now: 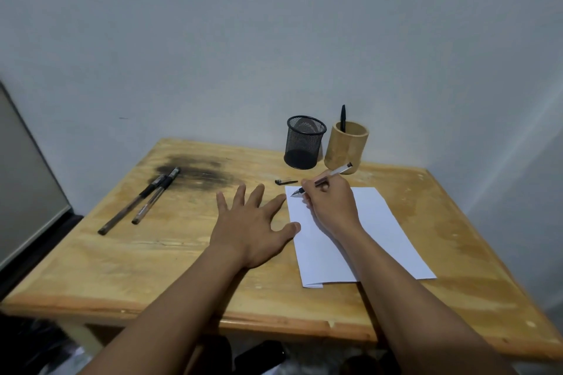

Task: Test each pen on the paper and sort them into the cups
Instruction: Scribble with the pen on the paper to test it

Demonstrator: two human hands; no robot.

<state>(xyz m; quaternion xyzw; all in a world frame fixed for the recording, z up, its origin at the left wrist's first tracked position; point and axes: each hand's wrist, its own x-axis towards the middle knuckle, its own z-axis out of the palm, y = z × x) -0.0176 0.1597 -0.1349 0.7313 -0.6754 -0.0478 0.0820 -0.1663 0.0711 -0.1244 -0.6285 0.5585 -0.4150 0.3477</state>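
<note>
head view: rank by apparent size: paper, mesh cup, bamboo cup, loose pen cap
1. paper
2-3. bamboo cup and mesh cup: look alike, not ranked
4. pen cap

Scuffed wooden table (426,240), white paper (393,231), two capped pens (143,199), loose cap (285,182), mesh cup (304,141), bamboo cup (345,146)

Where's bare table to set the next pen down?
Free: the near-left table between the two pens and the front edge, and the right side beyond the paper. Crowded: the back, where the pen cap, mesh cup and wooden cup sit close to the right hand.
</note>
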